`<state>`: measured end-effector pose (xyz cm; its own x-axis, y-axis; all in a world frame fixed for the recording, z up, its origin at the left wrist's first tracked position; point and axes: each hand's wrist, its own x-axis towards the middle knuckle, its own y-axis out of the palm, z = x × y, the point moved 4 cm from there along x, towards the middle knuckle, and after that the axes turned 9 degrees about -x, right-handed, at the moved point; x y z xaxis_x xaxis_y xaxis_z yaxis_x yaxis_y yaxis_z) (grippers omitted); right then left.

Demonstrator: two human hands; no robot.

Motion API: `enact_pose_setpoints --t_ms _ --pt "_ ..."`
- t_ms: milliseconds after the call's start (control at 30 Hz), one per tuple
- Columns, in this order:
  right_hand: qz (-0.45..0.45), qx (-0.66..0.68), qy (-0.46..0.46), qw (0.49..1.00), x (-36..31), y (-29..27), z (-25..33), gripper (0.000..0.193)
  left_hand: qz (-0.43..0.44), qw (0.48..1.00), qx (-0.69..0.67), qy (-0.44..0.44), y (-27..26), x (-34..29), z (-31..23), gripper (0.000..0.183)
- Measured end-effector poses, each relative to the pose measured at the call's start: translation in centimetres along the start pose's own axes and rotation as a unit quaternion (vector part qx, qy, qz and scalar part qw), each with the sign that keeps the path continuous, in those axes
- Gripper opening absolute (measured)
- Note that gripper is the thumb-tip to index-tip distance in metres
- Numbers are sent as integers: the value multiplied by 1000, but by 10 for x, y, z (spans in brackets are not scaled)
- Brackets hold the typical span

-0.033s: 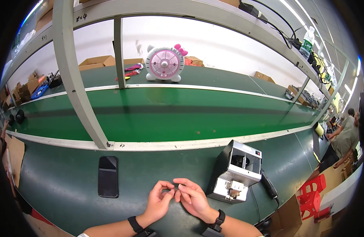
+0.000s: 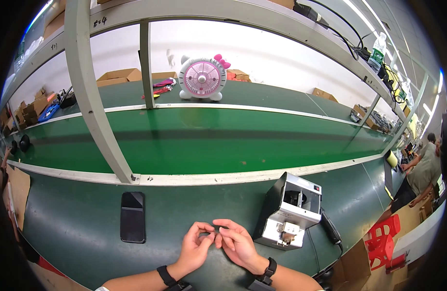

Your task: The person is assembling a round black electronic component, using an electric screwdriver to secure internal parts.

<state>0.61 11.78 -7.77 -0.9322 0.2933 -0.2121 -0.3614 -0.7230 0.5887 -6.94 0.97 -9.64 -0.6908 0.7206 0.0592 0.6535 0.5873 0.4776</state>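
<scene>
My left hand (image 2: 194,247) and my right hand (image 2: 238,242) met fingertip to fingertip above the dark green table (image 2: 68,228), pinched together on something too small to tell. The black phone (image 2: 133,216) lay left, the grey machine (image 2: 289,211) just right.

Glossy black phone (image 2: 133,217), matt green bench top (image 2: 78,233), grey metal dispenser box (image 2: 291,211).

Head-worn fisheye (downward) over workbench (image 2: 78,228)
</scene>
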Motion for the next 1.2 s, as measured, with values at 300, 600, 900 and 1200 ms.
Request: enact_pose_setpoints --t_ms 300,600,900,1200 --pt "-75 -125 -5 989 -7 -5 -4 20 24 1000 9 5 1 1 3 16" --pt "-38 -99 -110 988 -2 2 0 39 -7 1000 12 13 -2 1 2 15" --pt "-97 -83 -126 984 -4 -4 6 62 -34 999 20 -28 -1 -2 -3 10" --pt "-62 -106 -109 986 0 -12 -7 50 -10 999 -17 25 -5 0 3 23"
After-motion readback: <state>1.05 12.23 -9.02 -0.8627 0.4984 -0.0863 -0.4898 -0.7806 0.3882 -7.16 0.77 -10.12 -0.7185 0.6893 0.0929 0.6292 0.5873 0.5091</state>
